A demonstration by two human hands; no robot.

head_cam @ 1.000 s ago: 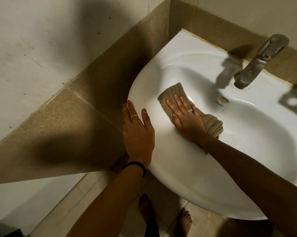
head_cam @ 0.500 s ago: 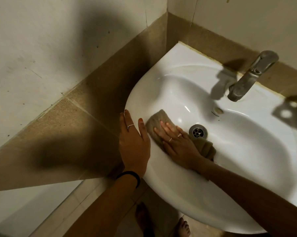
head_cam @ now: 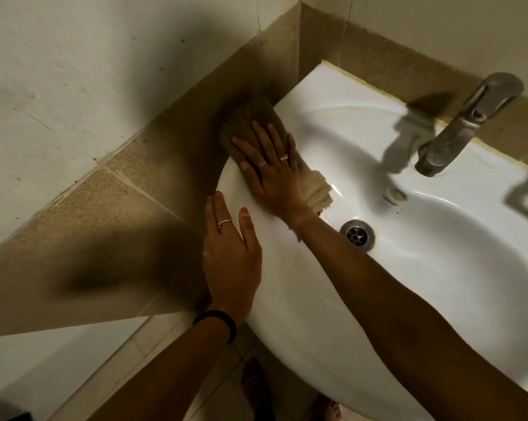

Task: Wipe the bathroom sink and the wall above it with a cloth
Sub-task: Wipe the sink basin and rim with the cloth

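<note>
The right hand (head_cam: pixel 274 174) lay flat on the cloth (head_cam: pixel 253 126), its fingers (head_cam: pixel 264 138) spread apart and pressing the folded brown pad onto the far-left rim of the sink (head_cam: pixel 439 268), where the rim met the tan tile band (head_cam: pixel 153 177) of the left wall. A paler tail of the cloth bunched out from under the wrist toward the drain (head_cam: pixel 357 232). The left hand (head_cam: pixel 230 253) rested open on the near-left edge of the basin, fingers together and thumb apart, holding nothing, apparently as a brace.

To do this step well, the palm's pressure would best stay even across the pad so its leading edge reached into the seam between rim and tile, where grime tends to collect. Short overlapping strokes along the curve would probably serve better than one long sweep. The loose tail should be tucked in, lest it drag. The faucet (head_cam: pixel 466 123) base and the wall (head_cam: pixel 439 22) above looked still to be wiped.
</note>
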